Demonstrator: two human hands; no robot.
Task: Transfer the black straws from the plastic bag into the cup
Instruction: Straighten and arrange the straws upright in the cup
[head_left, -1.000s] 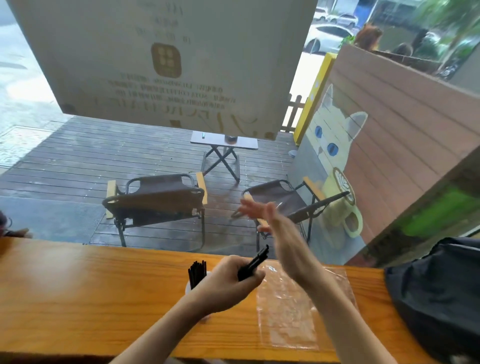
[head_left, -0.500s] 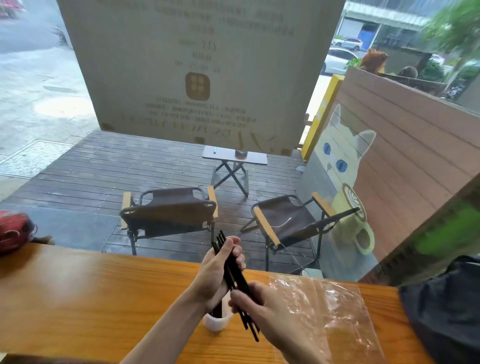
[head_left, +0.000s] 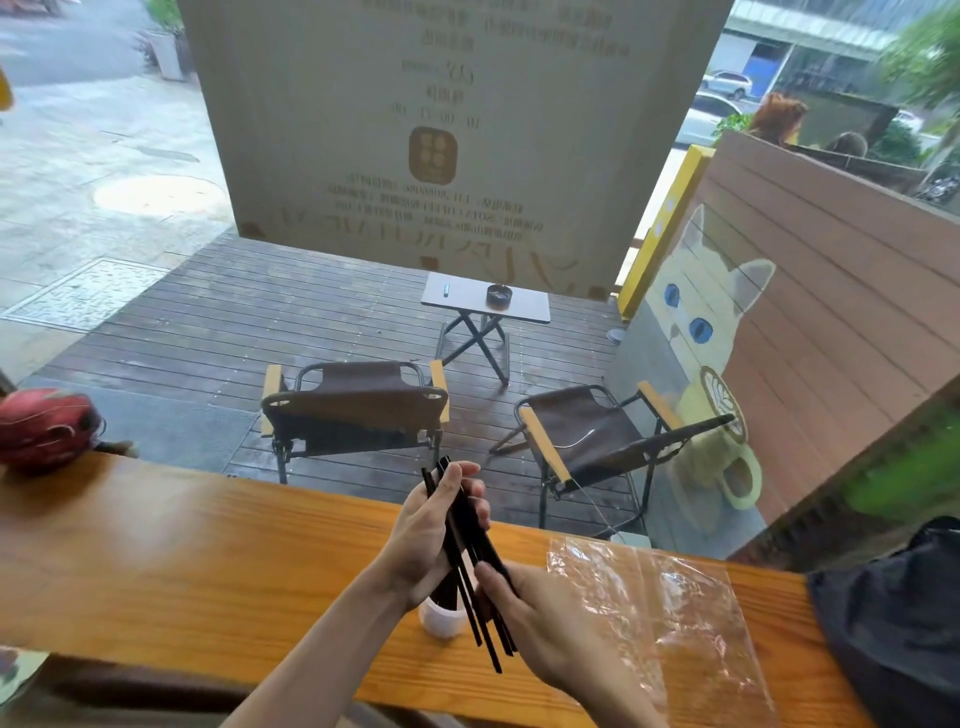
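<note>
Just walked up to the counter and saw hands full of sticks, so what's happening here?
A person at the wooden counter holds a bunch of black straws in both hands: the left hand grips the upper part, the right hand steadies the lower ends. A white cup stands just below and already has some straws in it. The clear plastic bag lies flat to the right.

Wooden counter runs along a big window. Outside: wet dark deck w/ 2 folding chairs & small folding table. Large sign panel w/ mirrored text. Cat mural on slatted fence, right. Overcast daylight.
</note>
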